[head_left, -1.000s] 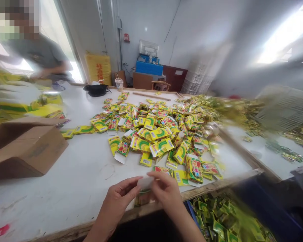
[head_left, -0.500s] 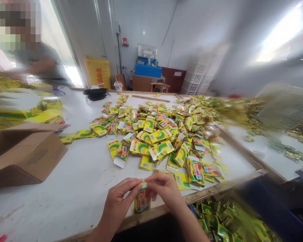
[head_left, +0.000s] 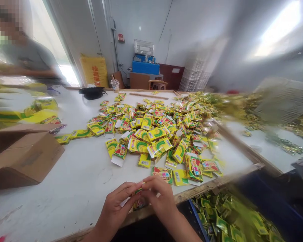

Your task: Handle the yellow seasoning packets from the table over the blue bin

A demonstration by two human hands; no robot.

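Observation:
Both hands meet at the table's near edge around one small yellow-green candy box (head_left: 140, 201), largely hidden by the fingers. My left hand (head_left: 118, 201) pinches it from the left, thumb toward me and fingers along its top. From the right, my right hand (head_left: 159, 193) closes its fingers on the box's upper end. Just beyond lies a big heap of similar small printed boxes (head_left: 160, 148), several with white end flaps sticking out. One box (head_left: 163, 174) lies flat right behind my right hand.
An open brown carton (head_left: 27, 158) stands at the left. Below the wooden table edge (head_left: 197, 190), a blue bin (head_left: 199, 218) holds many boxes. Gold packets (head_left: 204, 101) lie at the right, and a black pouch (head_left: 92, 93) at the back. A person (head_left: 32, 60) is at the far left.
My fingers have closed further over the top of the candy box, hiding more of its front. The view has shifted slightly, and the person at the left has moved an arm.

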